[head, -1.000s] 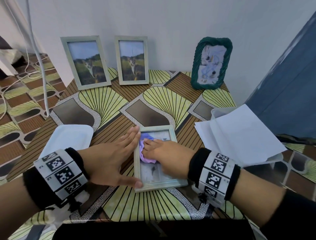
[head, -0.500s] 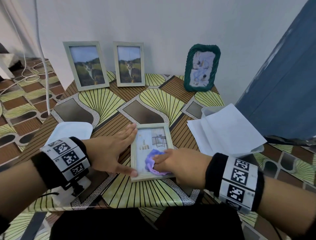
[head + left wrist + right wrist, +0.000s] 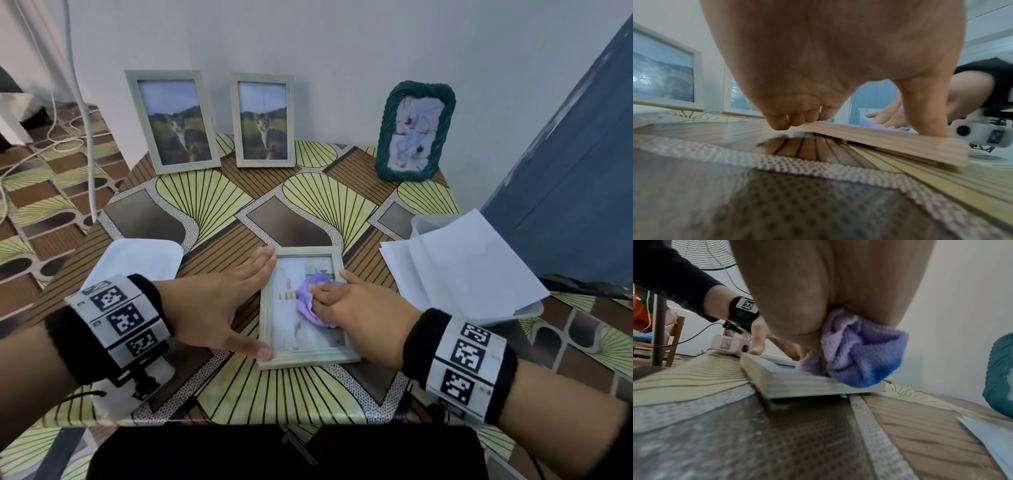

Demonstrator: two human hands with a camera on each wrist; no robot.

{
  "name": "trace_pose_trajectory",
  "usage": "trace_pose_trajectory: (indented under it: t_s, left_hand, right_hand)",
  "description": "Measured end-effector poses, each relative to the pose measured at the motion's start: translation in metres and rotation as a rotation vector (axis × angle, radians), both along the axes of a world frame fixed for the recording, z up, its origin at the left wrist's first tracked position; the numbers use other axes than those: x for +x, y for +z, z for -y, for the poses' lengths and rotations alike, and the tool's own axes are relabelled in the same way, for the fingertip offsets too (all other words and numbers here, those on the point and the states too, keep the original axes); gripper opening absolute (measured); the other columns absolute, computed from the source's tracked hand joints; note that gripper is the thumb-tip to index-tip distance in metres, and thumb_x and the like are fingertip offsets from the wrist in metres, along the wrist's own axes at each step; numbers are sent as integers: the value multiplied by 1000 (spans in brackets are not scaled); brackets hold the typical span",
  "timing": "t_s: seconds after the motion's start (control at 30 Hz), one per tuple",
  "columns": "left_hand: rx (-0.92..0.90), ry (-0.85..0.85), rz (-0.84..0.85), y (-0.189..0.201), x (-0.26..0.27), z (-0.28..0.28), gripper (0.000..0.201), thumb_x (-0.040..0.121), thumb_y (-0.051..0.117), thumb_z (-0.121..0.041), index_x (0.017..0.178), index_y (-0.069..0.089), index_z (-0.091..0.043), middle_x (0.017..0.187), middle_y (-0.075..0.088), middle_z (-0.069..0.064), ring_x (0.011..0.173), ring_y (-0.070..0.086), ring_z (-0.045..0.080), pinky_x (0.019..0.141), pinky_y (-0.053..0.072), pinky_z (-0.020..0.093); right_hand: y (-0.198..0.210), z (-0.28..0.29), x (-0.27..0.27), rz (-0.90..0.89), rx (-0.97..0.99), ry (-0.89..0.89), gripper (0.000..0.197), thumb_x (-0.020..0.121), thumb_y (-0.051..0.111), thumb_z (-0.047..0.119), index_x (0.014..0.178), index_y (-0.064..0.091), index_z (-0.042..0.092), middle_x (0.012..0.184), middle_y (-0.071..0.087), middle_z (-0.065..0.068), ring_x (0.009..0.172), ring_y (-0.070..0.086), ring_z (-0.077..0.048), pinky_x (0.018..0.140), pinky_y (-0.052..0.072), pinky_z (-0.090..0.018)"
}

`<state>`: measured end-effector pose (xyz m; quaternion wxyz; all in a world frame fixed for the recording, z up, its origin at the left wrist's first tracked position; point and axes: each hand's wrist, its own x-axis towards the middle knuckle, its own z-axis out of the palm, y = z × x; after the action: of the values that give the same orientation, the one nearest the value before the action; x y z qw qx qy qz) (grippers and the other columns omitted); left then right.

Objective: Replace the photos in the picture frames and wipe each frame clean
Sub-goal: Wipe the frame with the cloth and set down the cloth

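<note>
Pale wooden frame (image 3: 306, 357) lies flat, glass up, on the patterned table (image 3: 212, 202), between the two hands.

Left hand (image 3: 212, 305): fingers straight and together, laid along the frame's left edge; thumb tip presses its near left corner. It grips nothing; it braces the frame. Left wrist view shows the fingertips (image 3: 781, 121) on the frame's far end and the thumb on the near end.

Right hand (image 3: 356, 308): fingers nearly flat, pressing a bunched purple cloth (image 3: 308, 301) onto the glass. Right wrist view shows the cloth (image 3: 861, 352) wadded under the palm; thumb tucked against it.

Beyond the left fingertips: two cat-photo frames (image 3: 173, 120) (image 3: 263, 118) upright at the wall. Beyond the right hand: green woven frame (image 3: 414, 132). Right of the right hand: loose white sheets (image 3: 462, 267). Left of the left wrist: white tray (image 3: 137, 260).
</note>
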<state>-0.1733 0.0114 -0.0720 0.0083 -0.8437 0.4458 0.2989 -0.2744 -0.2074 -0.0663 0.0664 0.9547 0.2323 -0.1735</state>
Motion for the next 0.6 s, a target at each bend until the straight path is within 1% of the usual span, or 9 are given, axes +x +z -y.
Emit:
trace_pose_trajectory:
  t_s: [0.1,0.17,0.23,0.3,0.33,0.4,0.47,0.53,0.6]
  left_hand:
    - [6,-6,7,-1,1,0,135,66,47,-91,143,-37,-17,144,-51,-9,133,-41,-5,110,-18,17]
    - [3,-8,3,-1,1,1,135,66,47,-91,142,-38,-18,143,-51,-10,132,-41,-5,108,-19,15]
    - [8,-8,2,0,2,1,135,66,46,-91,141,-39,-18,142,-52,-11,131,-42,-6,107,-19,13]
    - [14,-9,8,-1,2,2,134,67,46,-91,141,-39,-19,142,-52,-11,132,-41,-4,110,-16,15]
    - [15,-9,11,-1,2,2,134,67,47,-90,142,-38,-19,143,-51,-10,133,-41,-3,112,-14,17]
    - [12,-11,17,0,1,2,134,67,47,-90,143,-37,-18,145,-50,-8,135,-40,-1,116,-11,20]
    - [8,-15,21,0,1,2,134,67,47,-90,144,-36,-17,146,-49,-8,136,-38,0,117,-10,22]
    - [9,-19,26,0,1,2,134,67,46,-91,144,-36,-17,146,-49,-8,136,-38,-1,116,-11,20]
    - [12,-30,40,0,1,2,133,67,44,-91,144,-36,-16,146,-49,-7,135,-39,-2,114,-14,19]
  right_hand:
    - [-1,1,16,-25,-10,-8,65,95,47,7,154,22,15,164,13,-2,150,12,-13,121,-2,-36]
    - [-2,-3,24,-28,-17,-3,70,94,50,8,155,17,13,164,10,-7,150,11,-17,121,-1,-35]
    - [-2,-8,32,-32,8,-6,69,95,48,10,155,14,10,164,7,-11,150,11,-20,121,1,-35]
    - [-3,-13,38,-40,26,-2,68,97,44,9,156,10,10,164,3,-11,151,8,-21,122,3,-34]
    - [-3,-15,40,-48,27,2,70,96,45,7,156,9,11,164,1,-11,151,6,-21,122,4,-34]
    - [-3,-21,41,-64,37,22,72,92,48,1,155,15,12,164,4,-11,151,6,-21,122,8,-35]
    - [-4,-26,38,-65,67,44,67,92,49,0,153,24,11,163,11,-11,151,8,-21,122,12,-38]
    - [-5,-26,32,-58,100,59,63,93,46,-1,152,27,11,163,13,-9,151,7,-19,122,13,-38]
    - [-6,-23,24,-64,135,76,63,94,44,-2,153,28,13,163,12,-7,151,6,-18,122,11,-35]
